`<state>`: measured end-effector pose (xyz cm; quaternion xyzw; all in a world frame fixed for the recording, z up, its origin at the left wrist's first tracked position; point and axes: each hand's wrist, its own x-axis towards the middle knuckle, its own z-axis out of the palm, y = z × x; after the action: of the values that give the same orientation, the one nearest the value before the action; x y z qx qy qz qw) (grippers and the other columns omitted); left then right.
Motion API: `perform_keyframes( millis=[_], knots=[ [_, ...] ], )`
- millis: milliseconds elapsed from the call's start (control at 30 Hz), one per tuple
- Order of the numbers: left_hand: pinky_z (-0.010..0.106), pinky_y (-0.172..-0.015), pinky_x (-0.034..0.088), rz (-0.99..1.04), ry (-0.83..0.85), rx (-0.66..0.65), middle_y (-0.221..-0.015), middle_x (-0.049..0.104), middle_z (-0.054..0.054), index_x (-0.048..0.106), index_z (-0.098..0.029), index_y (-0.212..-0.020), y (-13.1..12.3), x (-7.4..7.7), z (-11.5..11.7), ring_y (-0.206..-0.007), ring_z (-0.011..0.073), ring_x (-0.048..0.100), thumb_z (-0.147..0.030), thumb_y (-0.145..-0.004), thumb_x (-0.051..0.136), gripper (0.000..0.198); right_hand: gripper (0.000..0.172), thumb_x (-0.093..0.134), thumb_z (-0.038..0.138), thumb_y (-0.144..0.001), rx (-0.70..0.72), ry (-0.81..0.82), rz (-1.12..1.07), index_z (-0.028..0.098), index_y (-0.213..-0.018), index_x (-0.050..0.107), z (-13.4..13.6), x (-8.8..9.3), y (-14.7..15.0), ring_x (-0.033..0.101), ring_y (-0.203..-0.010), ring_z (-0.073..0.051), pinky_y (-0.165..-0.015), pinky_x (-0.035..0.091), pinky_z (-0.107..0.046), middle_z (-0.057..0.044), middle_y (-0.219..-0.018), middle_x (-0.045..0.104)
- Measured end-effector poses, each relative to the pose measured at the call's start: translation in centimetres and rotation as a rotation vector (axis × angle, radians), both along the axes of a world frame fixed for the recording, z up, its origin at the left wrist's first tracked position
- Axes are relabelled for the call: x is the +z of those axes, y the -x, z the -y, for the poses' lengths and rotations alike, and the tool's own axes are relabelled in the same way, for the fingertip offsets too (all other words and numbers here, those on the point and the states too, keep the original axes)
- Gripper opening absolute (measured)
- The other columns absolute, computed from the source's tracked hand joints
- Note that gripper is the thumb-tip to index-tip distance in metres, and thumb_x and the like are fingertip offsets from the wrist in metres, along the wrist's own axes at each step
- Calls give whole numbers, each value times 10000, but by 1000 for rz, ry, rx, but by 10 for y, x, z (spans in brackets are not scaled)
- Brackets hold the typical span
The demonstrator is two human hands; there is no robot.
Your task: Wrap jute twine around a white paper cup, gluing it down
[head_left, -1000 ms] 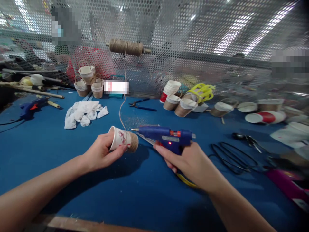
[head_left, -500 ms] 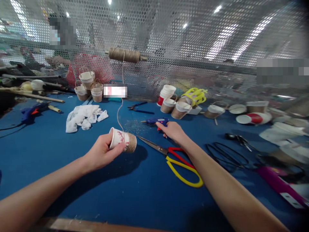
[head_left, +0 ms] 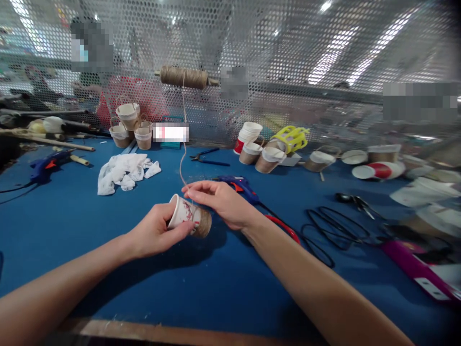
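My left hand (head_left: 157, 231) is closed round a white paper cup (head_left: 183, 211) with a pink floral print, tilted on its side with its mouth to the left. Brown twine is wound round the cup's base end. My right hand (head_left: 220, 202) pinches the twine (head_left: 182, 166) just above the cup. From there the strand runs up to a twine spool (head_left: 184, 77) on the mesh wall. Behind my right hand a blue glue gun (head_left: 237, 185) lies on the table. Scissors show only part of a red handle (head_left: 284, 226) beneath my right forearm.
Pliers (head_left: 209, 158), crumpled white cloth (head_left: 124, 173) and a second glue gun (head_left: 48, 166) lie on the blue table. Twine-wrapped cups (head_left: 272, 159) stand along the mesh. Black cable (head_left: 334, 228) and a purple power strip (head_left: 414, 269) are at the right.
My right hand has let go of the glue gun, which now lies on the table, and has moved left to pinch the twine. The cup has shifted slightly right and down.
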<state>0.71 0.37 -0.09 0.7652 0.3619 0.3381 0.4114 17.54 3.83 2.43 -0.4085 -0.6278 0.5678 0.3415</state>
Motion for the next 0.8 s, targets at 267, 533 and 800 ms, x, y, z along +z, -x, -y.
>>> perform_keyframes(
  millis=[267, 533, 800],
  knots=[
    [216, -603, 411, 361, 534, 51, -737, 632, 33, 628, -103, -831, 0, 0, -9, -612, 103, 530, -427, -749, 602, 335, 183, 670, 339, -679, -183, -78, -100, 172, -710, 603, 14, 16, -11, 570, -787, -132, -802, 421, -313, -13, -779, 631],
    [211, -627, 436, 476, 723, 33, -772, 683, 43, 655, -121, -845, 1, 0, -10, -643, 111, 592, -346, -667, 714, 294, 205, 647, 371, -702, -229, -213, -17, 179, -697, 573, 19, 24, -16, 572, -776, -140, -753, 442, -293, -13, -743, 620],
    [206, -568, 414, 375, 685, 69, -741, 680, 44, 650, -113, -829, -3, 3, -7, -606, 110, 577, -355, -696, 679, 278, 188, 623, 355, -737, -236, -282, 57, 180, -701, 566, 22, 24, -14, 586, -763, -146, -732, 462, -297, -11, -732, 627]
  ],
)
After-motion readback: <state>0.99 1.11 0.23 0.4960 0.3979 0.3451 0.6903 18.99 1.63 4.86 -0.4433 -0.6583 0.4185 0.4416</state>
